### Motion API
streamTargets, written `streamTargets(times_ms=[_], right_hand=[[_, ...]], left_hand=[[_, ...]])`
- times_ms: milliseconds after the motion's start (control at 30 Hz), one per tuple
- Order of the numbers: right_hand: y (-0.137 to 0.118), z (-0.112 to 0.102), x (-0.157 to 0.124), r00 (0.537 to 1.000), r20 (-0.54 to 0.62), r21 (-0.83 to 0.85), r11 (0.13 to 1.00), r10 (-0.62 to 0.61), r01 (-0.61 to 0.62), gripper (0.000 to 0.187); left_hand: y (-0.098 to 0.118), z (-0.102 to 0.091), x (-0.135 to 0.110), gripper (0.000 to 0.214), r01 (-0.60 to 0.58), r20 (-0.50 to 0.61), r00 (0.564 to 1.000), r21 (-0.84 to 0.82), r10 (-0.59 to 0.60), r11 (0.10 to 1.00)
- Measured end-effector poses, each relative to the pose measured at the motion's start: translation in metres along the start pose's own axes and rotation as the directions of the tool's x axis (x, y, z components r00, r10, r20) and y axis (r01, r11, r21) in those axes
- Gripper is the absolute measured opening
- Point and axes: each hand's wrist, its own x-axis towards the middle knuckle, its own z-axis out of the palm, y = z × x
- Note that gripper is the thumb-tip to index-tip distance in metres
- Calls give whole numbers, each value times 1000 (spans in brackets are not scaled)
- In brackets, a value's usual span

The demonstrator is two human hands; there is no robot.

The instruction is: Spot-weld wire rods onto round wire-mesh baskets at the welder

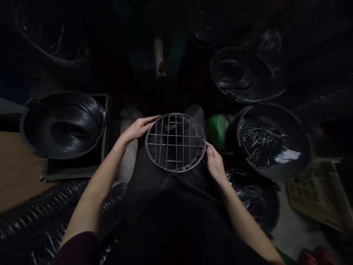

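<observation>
wire grille (175,142) | between left hand (138,127) and right hand (215,164), gripped

I saw a dark grey round wire grille (175,142) with a square grid pattern, lying over black trousers (171,191) on the lap. The sleeve (79,248) on the left arm was deep maroon. To the left, a black basin (33,136) held glossy black wire coils (74,117), set on a dark green crate (74,171). To the right, another black basin (300,147) held shiny silver-grey wire pieces (259,141). A bright green thing (216,129) showed beside it. A pale yellow slotted crate (317,191) lay on the floor at the right edge, and something red (314,255) showed at the bottom right corner.
</observation>
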Motion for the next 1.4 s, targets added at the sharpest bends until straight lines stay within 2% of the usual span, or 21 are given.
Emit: streamTargets(times_ms=[67, 167, 333, 433, 567, 700, 767, 900, 1000, 1100, 1167, 1233, 1300, 1367, 1400], right_hand=[[2, 3, 2, 1000, 0, 24, 1000, 11, -11, 64], [2, 3, 6, 1000, -3, 31, 999, -10, 11, 62], [5, 6, 10, 1000, 2, 76, 997, -10, 10, 59], [4, 8, 10, 1000, -29, 128, 992, -1, 5, 58], [-1, 7, 12, 998, -47, 93, 995, -36, 40, 53], [-1, 2, 15, 996, 32, -22, 996, -88, 88, 52], [3, 0, 15, 992, 93, -99, 990, -88, 97, 54], [12, 2, 12, 987, 129, -169, 979, -95, 116, 57], [19, 9, 6, 992, 50, -187, 975, -115, 122, 56], [25, 16, -11, 976, -136, -221, 966, -170, 138, 54], [29, 16, -24, 957, -182, -285, 944, -225, 167, 55], [31, 11, -36, 954, -91, -361, 902, -286, 236, 58], [31, 6, -46, 947, 76, -411, 855, -313, 316, 66], [30, 4, -53, 935, 198, -444, 824, -294, 353, 82], [30, 6, -55, 936, 220, -466, 813, -274, 348, 92]], left_hand=[[-2, -3, 0, 68, -5, 11, 1000, 19, 4, 1000], [-6, -2, 6, 60, -34, 7, 999, 124, 33, 992], [-6, 7, 7, 45, -42, -91, 993, 332, 76, 942], [0, 12, 3, 44, -44, -117, 989, 335, 88, 941], [1, 12, 2, 44, -26, -135, 988, 352, 78, 936], [-10, 7, 6, 43, 24, -93, 995, 424, 18, 905], [-18, 8, 6, 43, 15, -95, 995, 422, 28, 906], [-32, 18, 6, 41, -38, -219, 969, 322, 113, 946], [-35, 28, 6, 38, -55, -293, 947, 262, 133, 963], [-32, 37, 3, 34, -71, -289, 947, 236, 140, 969], [-32, 41, 3, 32, -87, -277, 948, 241, 154, 967], [-34, 40, 4, 30, -96, -282, 946, 223, 159, 970], [-37, 39, 4, 29, -100, -303, 941, 177, 150, 979], [-39, 39, 4, 28, -95, -323, 937, 130, 133, 987], [-39, 40, 3, 27, -91, -330, 936, 113, 124, 989]])
